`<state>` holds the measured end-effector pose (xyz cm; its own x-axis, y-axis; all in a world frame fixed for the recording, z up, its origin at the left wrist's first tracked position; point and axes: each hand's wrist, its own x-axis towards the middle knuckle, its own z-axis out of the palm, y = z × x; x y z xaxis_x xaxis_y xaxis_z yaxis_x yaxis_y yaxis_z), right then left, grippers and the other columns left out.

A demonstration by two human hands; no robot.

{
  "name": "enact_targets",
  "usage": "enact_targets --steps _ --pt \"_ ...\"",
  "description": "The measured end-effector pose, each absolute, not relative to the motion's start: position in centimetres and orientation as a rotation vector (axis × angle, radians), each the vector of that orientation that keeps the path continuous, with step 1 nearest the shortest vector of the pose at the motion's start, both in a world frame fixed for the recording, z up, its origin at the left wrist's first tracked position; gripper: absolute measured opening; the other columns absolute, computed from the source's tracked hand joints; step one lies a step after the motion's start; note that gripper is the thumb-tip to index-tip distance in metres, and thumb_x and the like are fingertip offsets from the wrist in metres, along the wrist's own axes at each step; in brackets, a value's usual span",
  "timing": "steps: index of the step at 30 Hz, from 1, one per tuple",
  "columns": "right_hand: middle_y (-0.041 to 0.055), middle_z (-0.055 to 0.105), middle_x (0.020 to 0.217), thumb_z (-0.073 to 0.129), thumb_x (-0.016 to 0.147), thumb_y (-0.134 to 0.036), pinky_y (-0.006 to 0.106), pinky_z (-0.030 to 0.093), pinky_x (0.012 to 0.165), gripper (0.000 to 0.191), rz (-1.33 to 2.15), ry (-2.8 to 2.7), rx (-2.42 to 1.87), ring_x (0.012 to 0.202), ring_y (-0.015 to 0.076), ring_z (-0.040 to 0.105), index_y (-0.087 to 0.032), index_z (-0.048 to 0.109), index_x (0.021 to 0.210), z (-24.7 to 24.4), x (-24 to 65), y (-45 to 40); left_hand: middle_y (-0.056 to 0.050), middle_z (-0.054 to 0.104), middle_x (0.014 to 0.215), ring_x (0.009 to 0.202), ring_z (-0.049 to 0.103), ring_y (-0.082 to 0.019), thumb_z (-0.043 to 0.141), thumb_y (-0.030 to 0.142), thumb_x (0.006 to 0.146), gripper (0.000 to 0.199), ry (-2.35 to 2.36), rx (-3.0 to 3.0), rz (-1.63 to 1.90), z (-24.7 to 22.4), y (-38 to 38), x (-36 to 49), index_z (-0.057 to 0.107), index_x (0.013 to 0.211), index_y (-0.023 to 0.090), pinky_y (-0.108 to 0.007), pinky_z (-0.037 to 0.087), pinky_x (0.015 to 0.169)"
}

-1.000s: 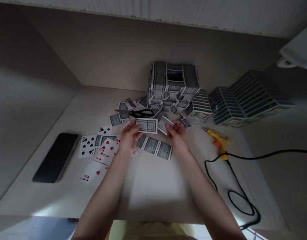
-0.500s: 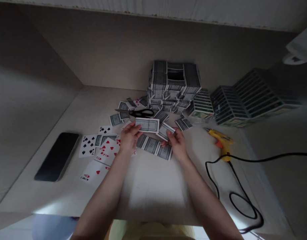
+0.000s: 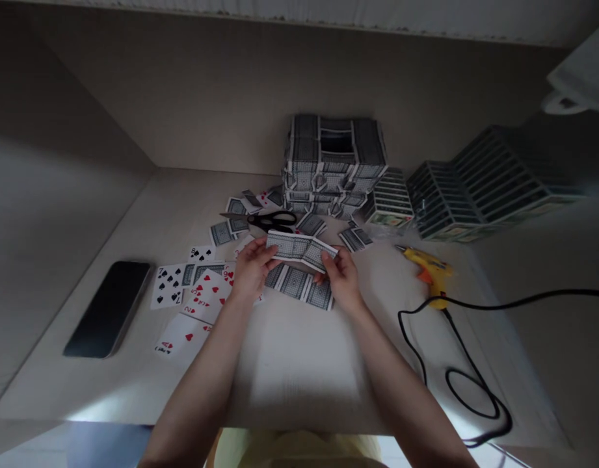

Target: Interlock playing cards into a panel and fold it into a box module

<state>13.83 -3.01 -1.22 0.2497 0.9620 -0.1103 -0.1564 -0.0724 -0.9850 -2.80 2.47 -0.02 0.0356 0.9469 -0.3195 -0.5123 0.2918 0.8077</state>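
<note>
My left hand (image 3: 253,265) pinches the left end of a folded playing card strip (image 3: 290,246), its patterned back facing up. In my right hand (image 3: 341,272) is another folded playing card (image 3: 320,252), tilted, its left edge meeting or overlapping the strip's right end. Just below both hands a row of joined cards (image 3: 293,284) lies back up on the table. Behind them are black-handled scissors (image 3: 272,220) with blades pointing left, and several folded cards (image 3: 311,224). A box-like structure built of cards (image 3: 335,162) stands at the back, with an opening in its top.
A phone (image 3: 108,309) lies at the left beside face-up cards (image 3: 168,286). At the right sits a yellow glue gun (image 3: 436,273) with a looping black cord (image 3: 475,383). Stacked card boxes (image 3: 445,201) stand at the back right. Walls enclose the table (image 3: 299,370).
My right hand has brought its card up and left against the strip in my left hand; a gap between the two pieces has closed. The camera view shifted slightly.
</note>
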Motion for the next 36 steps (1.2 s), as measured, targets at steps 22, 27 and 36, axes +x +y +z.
enact_targets --steps 22,27,36 --pt "-0.0086 0.05 0.047 0.059 0.076 -0.049 0.026 0.036 0.041 0.031 1.131 -0.874 -1.276 0.038 0.013 0.046 -0.026 0.043 0.088 -1.1 13.7 -3.0 0.001 0.065 0.079 0.071 0.063 -0.012 0.075 0.013 0.055 0.035 0.98 0.61 1.228 0.2 2.7 -3.0 0.058 0.084 0.018 -0.026 0.054 0.067" --pt "-0.0073 0.054 0.061 0.062 0.074 -0.045 0.025 0.04 0.04 0.034 1.198 -0.91 -1.242 0.039 0.0106 0.048 -0.027 0.041 0.093 -1.1 13.5 -3.2 0.002 0.063 0.075 0.054 0.06 -0.01 0.072 0.026 0.066 0.038 1.041 0.884 1.218 0.7 2.1 -2.4 0.058 0.101 0.023 -0.018 0.048 0.045" --pt "-0.003 0.059 0.08 0.063 0.074 -0.04 0.025 0.045 0.041 0.038 1.266 -0.905 -1.174 0.042 0.0084 0.049 -0.029 0.048 0.108 -0.3 13.8 -3.4 0.003 0.061 0.058 0.03 0.046 -0.005 0.067 0.032 0.073 0.02 1.114 1.174 1.098 0.5 1.4 -2.2 0.07 0.088 0.02 -0.015 0.032 0.027"
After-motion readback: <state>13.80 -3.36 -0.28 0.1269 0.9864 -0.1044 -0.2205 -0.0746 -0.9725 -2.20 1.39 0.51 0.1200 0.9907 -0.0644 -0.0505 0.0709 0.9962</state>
